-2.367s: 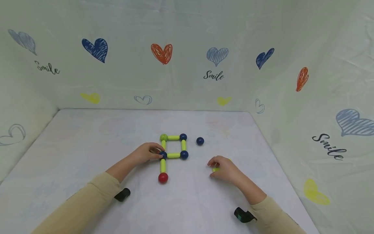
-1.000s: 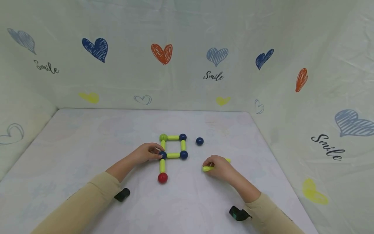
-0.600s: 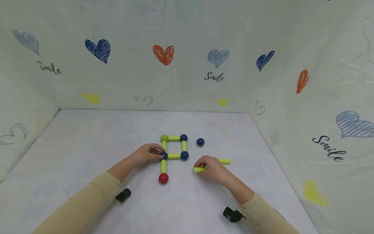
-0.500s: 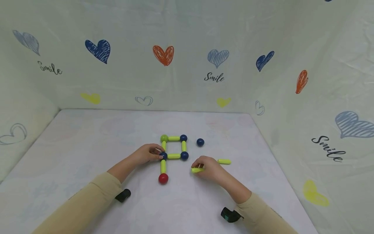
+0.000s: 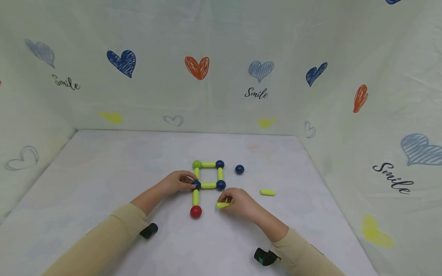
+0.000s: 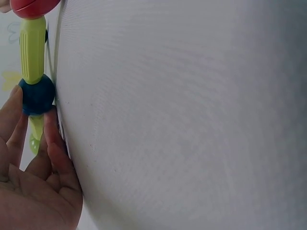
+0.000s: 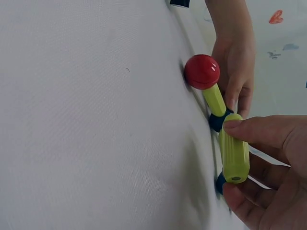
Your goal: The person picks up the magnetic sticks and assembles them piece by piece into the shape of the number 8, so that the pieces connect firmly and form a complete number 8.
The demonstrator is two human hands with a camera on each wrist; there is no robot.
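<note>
A flat frame of yellow-green rods and balls lies on the table. Its square has a green ball [image 5: 197, 164] at one corner and blue balls at the others; a rod [image 5: 195, 197] runs from the near left corner to a red ball [image 5: 195, 211]. My left hand [image 5: 177, 182] pinches the near left blue ball [image 6: 38, 94] between thumb and fingers. My right hand [image 5: 239, 203] holds a loose yellow-green rod [image 7: 235, 153] by thumb and fingertips, right of the red ball and apart from the frame.
A loose blue ball [image 5: 239, 169] lies right of the square. Another yellow-green rod [image 5: 268, 192] rests on the table [image 5: 297, 214] beyond my right hand. Black wrist devices [image 5: 265, 257] sit by both sleeves. A heart-printed sheet [image 5: 224, 103] stands behind the table.
My right hand has picked up the rod and carried it left toward the frame, uncovering the other rod. My left hand stays on its blue ball.
</note>
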